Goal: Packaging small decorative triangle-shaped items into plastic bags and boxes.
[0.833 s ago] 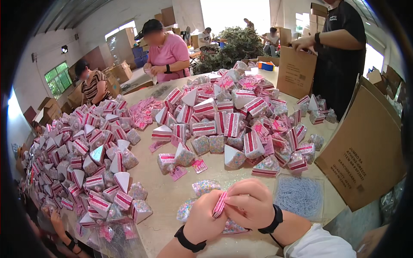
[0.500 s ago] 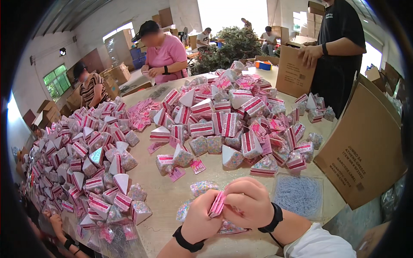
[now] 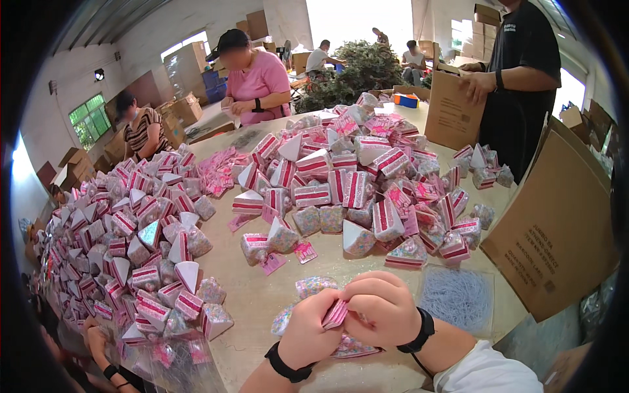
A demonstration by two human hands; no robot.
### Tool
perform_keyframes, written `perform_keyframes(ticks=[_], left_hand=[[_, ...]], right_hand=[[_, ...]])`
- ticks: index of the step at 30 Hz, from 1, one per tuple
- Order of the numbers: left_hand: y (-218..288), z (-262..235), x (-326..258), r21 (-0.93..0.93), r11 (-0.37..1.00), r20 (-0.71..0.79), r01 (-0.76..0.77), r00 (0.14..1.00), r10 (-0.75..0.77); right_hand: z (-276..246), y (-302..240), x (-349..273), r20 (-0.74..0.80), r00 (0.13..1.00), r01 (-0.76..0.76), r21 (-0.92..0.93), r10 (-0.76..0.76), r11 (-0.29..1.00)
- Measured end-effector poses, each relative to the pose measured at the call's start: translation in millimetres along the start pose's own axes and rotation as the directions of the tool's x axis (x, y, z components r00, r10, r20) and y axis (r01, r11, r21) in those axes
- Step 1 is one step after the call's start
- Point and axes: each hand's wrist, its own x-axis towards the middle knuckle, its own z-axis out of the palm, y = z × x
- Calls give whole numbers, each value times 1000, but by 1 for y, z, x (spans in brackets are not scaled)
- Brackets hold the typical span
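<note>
My left hand (image 3: 306,333) is closed round a small stack of pink cards (image 3: 335,314), held upright between thumb and fingers. Against the cards' right side, my right hand (image 3: 383,308) is closed in a pinch, and whatever lies between its fingertips is too small to make out. Sprinkle-covered cake-slice ornaments in clear wrap lie around the hands: one ornament (image 3: 316,286) just beyond them, another (image 3: 282,320) beside the left hand, and a third (image 3: 354,348) partly hidden beneath. To the right of my right hand sits a shallow clear tray (image 3: 490,308) of thin whitish plastic strings (image 3: 455,296).
Wrapped cake-slice ornaments form a large heap (image 3: 151,262) at left and another (image 3: 347,177) ahead. Loose pink cards (image 3: 223,170) lie between them. Cardboard sheets (image 3: 557,229) rise at right. A co-worker holds a carton (image 3: 455,111); others stand across the table (image 3: 255,308).
My hands keep almost the same pose round the pink cards. The view has shifted slightly, so the heaps sit a little lower and further right. The pink-shirted person's hands have moved.
</note>
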Motion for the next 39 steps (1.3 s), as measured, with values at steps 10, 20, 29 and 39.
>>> perform_keyframes(ticks=[10, 20, 29, 39], left_hand=[[0, -2, 0, -6, 1000, 7, 5, 1000, -5], [12, 1, -3, 26, 997, 144, -75, 987, 70], [20, -50, -11, 235, 964, -301, -121, 935, 191], [21, -118, -53, 209, 978, -808, -24, 558, 186]], right_hand=[[0, 0, -1, 7, 1000, -5, 2, 5, 1000], [-5, -1, -1, 168, 977, -162, 166, 134, 973], [10, 37, -3, 459, 595, -801, 412, 660, 435], [191, 91, -4, 599, 735, -12, -458, 318, 889]])
